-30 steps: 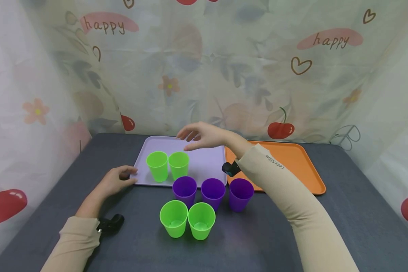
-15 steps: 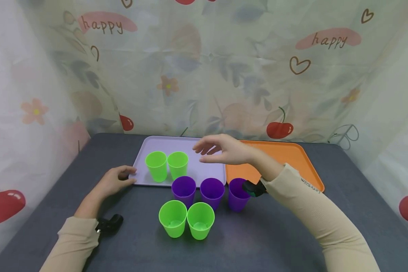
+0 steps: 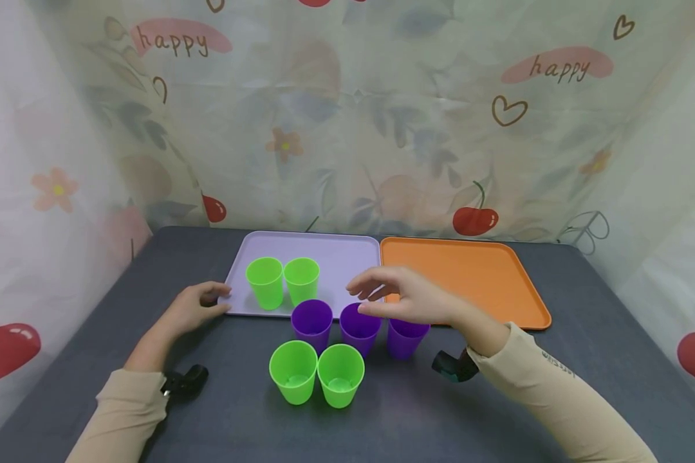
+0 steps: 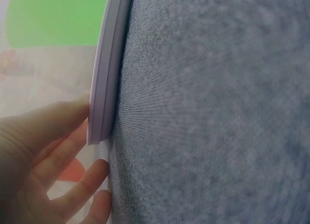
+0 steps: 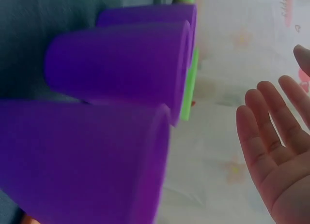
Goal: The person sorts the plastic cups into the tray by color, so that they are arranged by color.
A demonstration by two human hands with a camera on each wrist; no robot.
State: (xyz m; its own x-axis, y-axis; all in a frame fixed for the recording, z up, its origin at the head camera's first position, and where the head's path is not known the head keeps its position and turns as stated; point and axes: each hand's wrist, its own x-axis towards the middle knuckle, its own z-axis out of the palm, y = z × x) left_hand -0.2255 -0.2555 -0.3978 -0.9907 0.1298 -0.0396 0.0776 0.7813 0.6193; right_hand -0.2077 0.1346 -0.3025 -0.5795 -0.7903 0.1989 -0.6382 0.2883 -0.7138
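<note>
My left hand (image 3: 192, 310) touches the near left corner of the lilac tray (image 3: 347, 254), its thumb and fingertips right at the rim (image 4: 104, 83). Two green cups stand upright on that tray, a left one (image 3: 264, 283) and a right one (image 3: 302, 281). Above the purple cups hovers my right hand (image 3: 408, 296), holding nothing, its fingers loosely extended. Three purple cups stand in a row before the trays: left (image 3: 311, 325), middle (image 3: 359, 331) and right (image 3: 405, 339), the last partly covered by the hand. In front are two more green cups (image 3: 293, 373).
An orange tray (image 3: 469, 270) lies beside the lilac one at the back right of the dark table (image 3: 440, 418). A patterned curtain (image 3: 359, 128) hangs behind and at both sides. A loose cable (image 3: 587, 228) shows near the back right corner.
My right hand has moved from above the lilac tray toward me and to the right, now over the purple cups. The left hand keeps its place; the cups have not moved.
</note>
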